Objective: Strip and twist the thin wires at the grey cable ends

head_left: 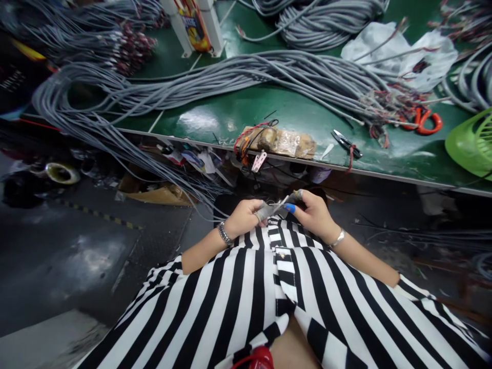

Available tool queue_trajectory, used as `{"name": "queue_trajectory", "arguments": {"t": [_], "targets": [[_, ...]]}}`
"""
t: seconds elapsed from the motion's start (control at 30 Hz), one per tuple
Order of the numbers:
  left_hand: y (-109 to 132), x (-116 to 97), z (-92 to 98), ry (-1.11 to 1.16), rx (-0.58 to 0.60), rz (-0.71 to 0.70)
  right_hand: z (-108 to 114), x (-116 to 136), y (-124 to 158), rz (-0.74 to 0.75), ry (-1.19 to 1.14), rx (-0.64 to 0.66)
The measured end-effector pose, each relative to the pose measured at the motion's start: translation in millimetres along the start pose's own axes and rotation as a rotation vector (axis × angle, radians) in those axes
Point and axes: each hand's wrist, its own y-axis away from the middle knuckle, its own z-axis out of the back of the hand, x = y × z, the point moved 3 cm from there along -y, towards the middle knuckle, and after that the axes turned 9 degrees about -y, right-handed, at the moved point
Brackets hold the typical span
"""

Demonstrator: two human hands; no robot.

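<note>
Grey cable end (283,201): just below the centre of the frame, above the lower part of a striped shirt (230,287), off any surface; exact tip too small to tell.

Left hand (246,215): thumb and fingers pinched together, apparently on the cable end, with grey wrapping over the fingertips. Right hand (317,215): thumb and forefinger clamped on the same piece from the other side, with a blue covering on the thumb.

Step in hand, by judgement: close fingerwork on a single end. Next move, likely calling for: firm hold on one side, small controlled pull or twist on the other.

Surrounding stock:
- Grey cable bundle (207,84): across the green table (200,120), over the front edge at left, down toward the left hand.
- Orange-handled tool (418,118): upper right, beside loose wire ends.
- Small pliers (342,139): right of centre, near the front edge.
- Taped block (303,145): centre, along the same edge.
- Pink clip (259,161): just below the block.
- Green basket (465,143): far right.
- Coiled cables (319,25): top right of centre.
</note>
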Motion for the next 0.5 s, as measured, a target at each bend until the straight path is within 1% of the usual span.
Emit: {"name": "queue_trajectory", "arguments": {"t": [0.07, 0.2, 0.27, 0.4, 0.5], "targets": [[-1.5, -1.9, 1.1, -0.110, -0.006, -0.029, 1.7, 0.6, 0.6, 0.000, -0.002, 0.002], [-3.2, -12.0, 3.4, -0.503, -0.066, -0.140, 3.4, 4.7, 2.3, 0.057, 0.073, 0.024], [-4.3, -17.0, 3.7, -0.646, -0.099, -0.185, 3.1, 5.1, 3.3, 0.053, 0.076, 0.019], [-6.4, -20.1, 2.0, -0.742, -0.117, -0.202, 0.3, 1.5, 5.3, -0.008, 0.010, 0.005], [-6.0, -19.4, -0.2, -0.839, -0.161, -0.203, -1.6, 0.5, 5.0, 0.010, -0.006, 0.016]]}}
